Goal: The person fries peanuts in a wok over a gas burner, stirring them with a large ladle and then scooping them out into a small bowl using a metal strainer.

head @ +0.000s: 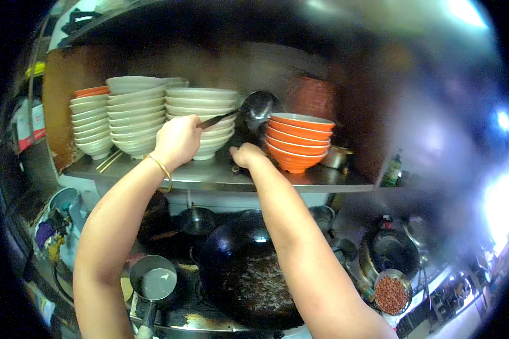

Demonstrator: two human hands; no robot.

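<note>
My left hand (pixel 179 137), with a gold bangle at its wrist, grips a dark handle (pixel 217 119) in front of the stacked white bowls (pixel 201 101). That handle points at a shiny black round pan or ladle (pixel 259 106) at the back of the shelf; whether the two join is hard to tell. My right hand (pixel 248 154) reaches over the metal shelf (pixel 220 178), between the white bowls and a stack of orange bowls (pixel 299 144). Its fingertips are partly hidden, and I cannot tell if it holds anything. A small dark item (pixel 236 169) lies just below it.
Beneath my forearms sits a large black wok (pixel 237 271) with bubbling dark liquid. Left of it is a long-handled saucepan (pixel 155 277) of pale liquid. A bowl of red-brown nuts or beans (pixel 391 295) stands at right. Chopsticks (pixel 110 161) lie on the shelf. Haze blurs the right side.
</note>
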